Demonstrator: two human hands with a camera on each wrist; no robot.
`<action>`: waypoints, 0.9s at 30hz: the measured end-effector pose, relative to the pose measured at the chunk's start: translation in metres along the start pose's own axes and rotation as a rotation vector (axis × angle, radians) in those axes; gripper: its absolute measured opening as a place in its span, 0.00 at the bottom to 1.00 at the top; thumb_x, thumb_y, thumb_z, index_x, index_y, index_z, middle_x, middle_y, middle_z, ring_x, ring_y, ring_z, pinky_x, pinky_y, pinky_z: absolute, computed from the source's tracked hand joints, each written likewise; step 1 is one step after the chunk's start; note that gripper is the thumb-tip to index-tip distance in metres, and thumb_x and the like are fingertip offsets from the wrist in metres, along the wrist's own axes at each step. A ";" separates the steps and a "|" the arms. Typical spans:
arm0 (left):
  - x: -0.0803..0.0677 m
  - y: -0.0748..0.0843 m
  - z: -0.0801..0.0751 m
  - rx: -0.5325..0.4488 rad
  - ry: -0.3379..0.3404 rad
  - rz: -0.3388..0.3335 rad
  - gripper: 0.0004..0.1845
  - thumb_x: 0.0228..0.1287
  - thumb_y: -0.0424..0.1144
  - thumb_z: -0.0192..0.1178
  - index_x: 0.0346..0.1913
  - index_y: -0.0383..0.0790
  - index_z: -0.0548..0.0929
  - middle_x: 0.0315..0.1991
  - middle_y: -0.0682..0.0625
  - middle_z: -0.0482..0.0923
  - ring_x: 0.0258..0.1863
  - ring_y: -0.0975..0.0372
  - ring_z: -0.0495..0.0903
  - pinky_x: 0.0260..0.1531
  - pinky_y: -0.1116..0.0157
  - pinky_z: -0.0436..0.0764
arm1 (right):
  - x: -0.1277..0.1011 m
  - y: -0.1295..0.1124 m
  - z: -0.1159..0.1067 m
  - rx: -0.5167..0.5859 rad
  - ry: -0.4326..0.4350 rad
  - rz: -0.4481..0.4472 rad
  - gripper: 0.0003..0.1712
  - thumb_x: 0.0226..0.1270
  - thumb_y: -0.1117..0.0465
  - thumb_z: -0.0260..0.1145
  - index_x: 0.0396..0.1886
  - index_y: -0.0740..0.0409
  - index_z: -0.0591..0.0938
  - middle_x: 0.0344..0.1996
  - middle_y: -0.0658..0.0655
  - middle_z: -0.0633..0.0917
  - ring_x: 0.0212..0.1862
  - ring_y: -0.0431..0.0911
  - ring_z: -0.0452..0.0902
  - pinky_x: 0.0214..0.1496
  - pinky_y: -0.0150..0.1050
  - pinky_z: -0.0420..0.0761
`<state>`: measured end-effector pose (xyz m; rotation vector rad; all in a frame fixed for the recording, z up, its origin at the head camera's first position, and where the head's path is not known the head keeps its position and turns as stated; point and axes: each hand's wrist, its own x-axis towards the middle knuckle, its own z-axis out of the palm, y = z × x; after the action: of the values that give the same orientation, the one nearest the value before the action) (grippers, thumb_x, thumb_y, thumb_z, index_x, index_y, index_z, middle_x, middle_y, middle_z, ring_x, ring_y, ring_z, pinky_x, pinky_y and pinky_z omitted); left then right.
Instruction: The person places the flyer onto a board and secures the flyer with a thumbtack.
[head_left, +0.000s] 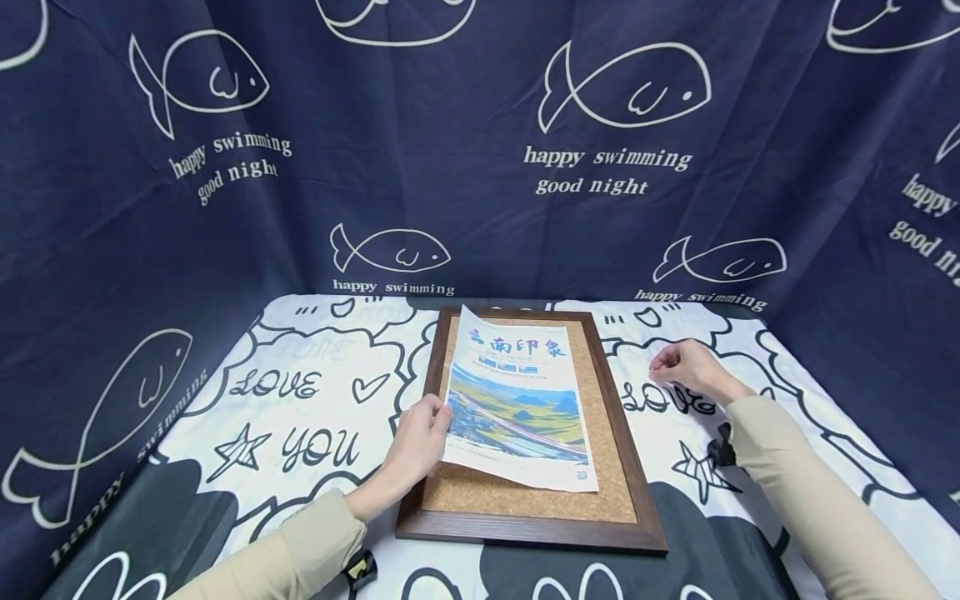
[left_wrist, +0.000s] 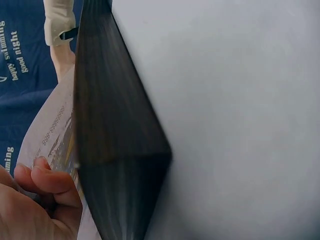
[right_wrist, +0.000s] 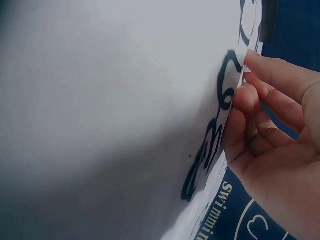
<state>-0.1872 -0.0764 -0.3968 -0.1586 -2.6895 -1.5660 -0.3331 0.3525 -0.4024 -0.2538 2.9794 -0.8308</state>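
Now the left hand [head_left: 417, 444] pinches the poster's [head_left: 517, 400] near-left edge, its long axis running near to far on the corkboard [head_left: 615, 467], while the right hand [head_left: 686, 367], fingers curled, pinching something tiny, rests on the bench [head_left: 300, 400] right of the frame.

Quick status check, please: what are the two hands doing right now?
Left hand holds poster edge on cork board. Right hand on the tablecloth, fingers curled, contents unclear. Nothing in the way.
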 end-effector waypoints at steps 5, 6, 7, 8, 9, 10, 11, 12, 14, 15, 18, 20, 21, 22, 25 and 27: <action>0.000 0.001 0.003 0.001 -0.025 0.007 0.13 0.76 0.36 0.43 0.37 0.32 0.75 0.08 0.55 0.65 0.01 0.69 0.63 0.04 0.72 0.62 | -0.001 0.001 -0.002 0.012 -0.001 0.009 0.09 0.54 0.64 0.71 0.32 0.67 0.85 0.20 0.49 0.81 0.23 0.39 0.68 0.25 0.31 0.68; 0.000 0.001 0.004 -0.002 -0.036 0.005 0.13 0.76 0.36 0.43 0.37 0.32 0.75 0.08 0.55 0.65 0.01 0.69 0.64 0.04 0.73 0.61 | -0.001 0.001 -0.002 0.011 0.002 0.004 0.09 0.54 0.64 0.71 0.32 0.67 0.85 0.20 0.49 0.82 0.23 0.39 0.69 0.26 0.31 0.68; -0.001 0.001 0.004 -0.004 -0.043 0.005 0.13 0.76 0.36 0.43 0.37 0.32 0.75 0.08 0.55 0.65 0.00 0.69 0.63 0.04 0.73 0.61 | -0.001 0.001 -0.002 0.009 0.006 0.002 0.09 0.54 0.65 0.71 0.32 0.67 0.85 0.20 0.49 0.82 0.23 0.38 0.69 0.26 0.31 0.68; -0.001 0.001 0.004 -0.003 -0.049 0.004 0.13 0.76 0.36 0.43 0.36 0.32 0.75 0.07 0.55 0.65 0.00 0.69 0.63 0.04 0.73 0.60 | -0.002 0.001 -0.002 0.006 0.009 -0.005 0.08 0.54 0.65 0.71 0.32 0.67 0.85 0.20 0.50 0.82 0.23 0.38 0.68 0.25 0.31 0.68; -0.001 0.001 0.004 -0.004 -0.057 -0.001 0.13 0.75 0.36 0.43 0.36 0.32 0.75 0.07 0.55 0.65 0.00 0.69 0.63 0.04 0.73 0.60 | -0.002 0.001 -0.002 0.002 0.012 -0.012 0.08 0.54 0.65 0.70 0.32 0.66 0.85 0.19 0.50 0.82 0.23 0.38 0.68 0.25 0.31 0.68; -0.002 0.001 0.004 0.001 -0.063 -0.004 0.12 0.75 0.36 0.44 0.36 0.32 0.75 0.07 0.55 0.65 0.00 0.69 0.62 0.04 0.73 0.60 | -0.002 0.001 -0.001 0.000 0.014 -0.026 0.08 0.54 0.65 0.70 0.31 0.67 0.85 0.19 0.50 0.81 0.22 0.38 0.68 0.25 0.31 0.67; -0.002 0.001 0.004 0.009 -0.063 -0.005 0.12 0.74 0.36 0.45 0.35 0.32 0.75 0.08 0.55 0.65 0.00 0.69 0.62 0.04 0.73 0.60 | -0.002 0.001 -0.002 -0.006 0.018 -0.035 0.07 0.54 0.65 0.70 0.31 0.66 0.85 0.19 0.50 0.81 0.22 0.37 0.68 0.25 0.31 0.67; -0.002 0.002 0.003 0.024 -0.063 0.000 0.12 0.74 0.35 0.46 0.34 0.33 0.75 0.08 0.55 0.64 0.01 0.69 0.61 0.04 0.73 0.59 | -0.002 0.001 -0.002 -0.008 0.019 -0.042 0.07 0.54 0.65 0.71 0.30 0.66 0.85 0.18 0.50 0.81 0.21 0.37 0.67 0.25 0.31 0.67; -0.003 0.002 0.000 0.052 -0.059 0.008 0.11 0.72 0.35 0.49 0.32 0.35 0.74 0.09 0.55 0.65 0.03 0.69 0.63 0.05 0.73 0.60 | -0.002 0.000 -0.002 -0.010 0.016 -0.049 0.07 0.54 0.65 0.71 0.29 0.65 0.85 0.17 0.49 0.80 0.21 0.36 0.67 0.24 0.31 0.67; -0.003 0.002 -0.002 0.074 -0.052 0.018 0.10 0.71 0.35 0.50 0.31 0.36 0.74 0.10 0.55 0.65 0.05 0.69 0.64 0.06 0.73 0.59 | -0.002 0.000 -0.003 -0.005 0.012 -0.049 0.06 0.55 0.65 0.71 0.29 0.66 0.85 0.17 0.50 0.80 0.21 0.36 0.68 0.23 0.31 0.68; -0.001 0.002 -0.010 0.183 -0.030 0.067 0.10 0.67 0.35 0.55 0.27 0.39 0.71 0.13 0.55 0.66 0.10 0.67 0.65 0.10 0.73 0.60 | -0.001 -0.003 -0.006 0.035 -0.009 -0.023 0.07 0.56 0.66 0.70 0.31 0.67 0.84 0.17 0.50 0.81 0.21 0.37 0.71 0.22 0.30 0.71; 0.002 0.001 -0.015 0.267 -0.023 0.110 0.10 0.63 0.34 0.58 0.26 0.42 0.70 0.14 0.56 0.66 0.12 0.67 0.65 0.12 0.72 0.60 | 0.000 -0.008 -0.008 0.068 -0.020 -0.014 0.07 0.56 0.67 0.69 0.32 0.69 0.83 0.18 0.52 0.82 0.21 0.39 0.74 0.22 0.31 0.75; 0.004 0.001 -0.017 0.323 -0.020 0.143 0.09 0.61 0.34 0.59 0.26 0.42 0.70 0.14 0.56 0.67 0.12 0.66 0.64 0.12 0.72 0.60 | 0.002 -0.011 -0.009 0.092 -0.024 -0.013 0.07 0.57 0.68 0.69 0.33 0.70 0.82 0.19 0.53 0.83 0.21 0.39 0.76 0.23 0.31 0.76; 0.007 0.000 -0.019 0.376 -0.028 0.179 0.08 0.60 0.34 0.60 0.27 0.43 0.72 0.15 0.56 0.68 0.14 0.66 0.65 0.14 0.71 0.62 | 0.003 -0.016 -0.009 0.116 -0.027 -0.012 0.08 0.57 0.69 0.68 0.34 0.71 0.81 0.20 0.54 0.84 0.22 0.40 0.77 0.24 0.32 0.77; 0.015 0.000 -0.024 0.511 -0.111 0.315 0.06 0.59 0.39 0.65 0.34 0.42 0.79 0.26 0.51 0.78 0.27 0.60 0.74 0.29 0.65 0.73 | 0.011 -0.033 -0.010 0.181 -0.017 -0.041 0.09 0.57 0.71 0.68 0.35 0.74 0.80 0.22 0.58 0.85 0.21 0.40 0.78 0.26 0.33 0.80; 0.021 0.000 -0.026 0.573 -0.220 0.393 0.16 0.58 0.46 0.67 0.46 0.41 0.82 0.46 0.44 0.81 0.48 0.52 0.76 0.49 0.53 0.75 | 0.019 -0.047 -0.009 0.227 -0.007 -0.070 0.09 0.56 0.73 0.67 0.35 0.75 0.79 0.22 0.59 0.85 0.21 0.39 0.78 0.27 0.34 0.81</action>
<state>-0.2089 -0.0969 -0.3823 -0.8142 -2.8940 -0.6780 -0.3460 0.3145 -0.3701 -0.3510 2.8498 -1.1609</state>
